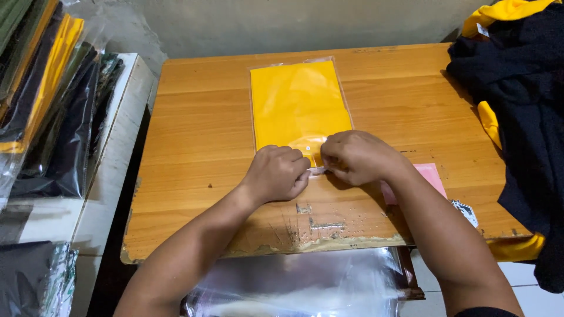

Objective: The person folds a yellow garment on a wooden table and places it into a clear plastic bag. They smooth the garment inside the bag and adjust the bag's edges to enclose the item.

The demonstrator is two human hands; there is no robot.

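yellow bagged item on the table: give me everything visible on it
The yellow garment looks like folded cloth, flat and rectangular, sealed inside a clear plastic bag whose glossy edges show around it. It lies flat on the wooden table, near the middle, long side running away from the camera. Its near end is covered by both hands: the left hand and right hand press down there and pinch a thin pale strip between them at the bag's opening. Nothing else touches it.
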